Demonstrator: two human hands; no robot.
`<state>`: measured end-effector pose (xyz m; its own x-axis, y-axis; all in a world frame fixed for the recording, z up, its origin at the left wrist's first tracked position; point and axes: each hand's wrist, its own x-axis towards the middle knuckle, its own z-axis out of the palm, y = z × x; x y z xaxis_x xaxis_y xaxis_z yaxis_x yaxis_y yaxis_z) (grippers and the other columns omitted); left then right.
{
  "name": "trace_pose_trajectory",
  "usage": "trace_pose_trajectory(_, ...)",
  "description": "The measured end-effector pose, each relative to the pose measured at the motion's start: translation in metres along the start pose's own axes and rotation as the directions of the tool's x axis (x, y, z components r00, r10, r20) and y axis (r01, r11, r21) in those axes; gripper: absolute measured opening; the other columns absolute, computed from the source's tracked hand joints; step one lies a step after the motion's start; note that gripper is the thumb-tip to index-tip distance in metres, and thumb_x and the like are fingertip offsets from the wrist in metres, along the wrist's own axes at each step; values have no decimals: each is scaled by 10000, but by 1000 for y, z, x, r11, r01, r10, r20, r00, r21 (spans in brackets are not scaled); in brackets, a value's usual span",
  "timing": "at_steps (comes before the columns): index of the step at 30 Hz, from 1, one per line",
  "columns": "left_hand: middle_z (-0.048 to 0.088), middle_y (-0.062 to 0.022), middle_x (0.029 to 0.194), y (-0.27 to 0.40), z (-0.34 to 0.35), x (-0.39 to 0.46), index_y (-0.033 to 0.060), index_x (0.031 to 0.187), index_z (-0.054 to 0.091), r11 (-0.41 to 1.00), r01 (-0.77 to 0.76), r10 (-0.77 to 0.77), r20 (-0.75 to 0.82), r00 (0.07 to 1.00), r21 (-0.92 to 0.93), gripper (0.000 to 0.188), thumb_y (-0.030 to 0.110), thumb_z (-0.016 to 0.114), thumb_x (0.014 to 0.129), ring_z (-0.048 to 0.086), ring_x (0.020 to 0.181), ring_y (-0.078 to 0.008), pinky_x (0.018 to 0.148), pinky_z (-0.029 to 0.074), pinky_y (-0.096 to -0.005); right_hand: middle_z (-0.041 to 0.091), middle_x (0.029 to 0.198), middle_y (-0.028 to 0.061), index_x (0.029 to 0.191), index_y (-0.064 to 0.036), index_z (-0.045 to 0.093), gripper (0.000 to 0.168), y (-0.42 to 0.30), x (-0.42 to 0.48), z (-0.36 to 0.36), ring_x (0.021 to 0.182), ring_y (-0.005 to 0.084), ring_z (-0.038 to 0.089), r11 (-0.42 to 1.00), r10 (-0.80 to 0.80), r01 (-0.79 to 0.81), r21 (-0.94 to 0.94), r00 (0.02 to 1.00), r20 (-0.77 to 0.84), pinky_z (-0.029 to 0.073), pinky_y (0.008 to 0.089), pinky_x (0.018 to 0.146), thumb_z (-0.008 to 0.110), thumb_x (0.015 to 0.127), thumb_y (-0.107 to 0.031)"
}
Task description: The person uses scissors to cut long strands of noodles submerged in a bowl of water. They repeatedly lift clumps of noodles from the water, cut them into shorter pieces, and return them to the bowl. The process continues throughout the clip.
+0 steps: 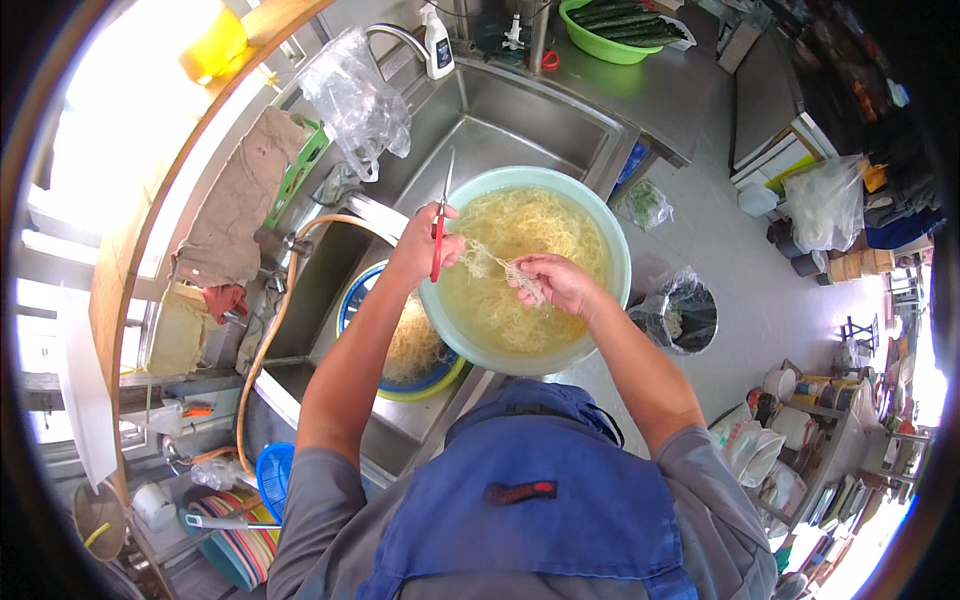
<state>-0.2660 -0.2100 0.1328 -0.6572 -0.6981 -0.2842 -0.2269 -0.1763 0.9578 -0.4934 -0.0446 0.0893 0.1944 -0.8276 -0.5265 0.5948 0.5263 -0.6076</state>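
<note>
A large pale green basin [619,247] rests over the edge of a steel sink and holds pale yellow, noodle-like strands [551,217] in cloudy liquid. Over the basin's left rim, my left hand [427,244] holds red-handled scissors [438,247], their blades pointing away from me. Some strands also touch its fingertips. My right hand [551,281] grips a small tangle of the strands [529,281] above the liquid, and a thin length runs between both hands. Below my left forearm, a blue basket [452,365] within a yellow-green basin [431,391] holds finer, paler strands [414,349].
An orange hose [270,330] curves along the left sink. A plastic bag [356,97] hangs near the curved faucet [397,30] and a spray bottle [439,49]. A green bowl of cucumbers [600,46] stands on the counter. At right on the floor is a lined bin [694,319].
</note>
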Motion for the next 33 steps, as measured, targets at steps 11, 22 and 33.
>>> trace_pose_trajectory(11, 649, -97, 813, -3, 1, -2, 44, 1225, 478, 1000, 10, -10, -21, 1000, -5, 438, 47, 714, 857, 606, 636, -140, 581, 505, -289, 673, 909, 63, 1060, -25, 631, 105, 23, 12, -13, 736, 144, 627, 963, -243, 219, -159, 959, -147, 519, 269, 667, 629, 961, -62)
trace_pose_trajectory(22, 624, -89, 773, 1, 2, -15, 20, 1219, 466, 1000, 22, -22, -27, 999, -7, 448, 25, 704, 840, 585, 609, -141, 570, 484, -289, 684, 902, 69, 1033, -15, 643, 109, 28, 13, -7, 783, 148, 658, 948, -319, 308, -84, 895, -313, 557, 296, 680, 615, 977, -105)
trace_pose_trajectory(33, 586, -61, 756, -11, 10, -30, 31, 1239, 475, 1000, 1, -1, 5, 1000, 0, 486, 54, 711, 815, 569, 600, -136, 570, 472, -292, 667, 988, 55, 1027, -151, 553, 44, 28, 15, -1, 813, 203, 666, 876, -285, 405, 261, 872, -397, 566, 379, 679, 548, 983, -149)
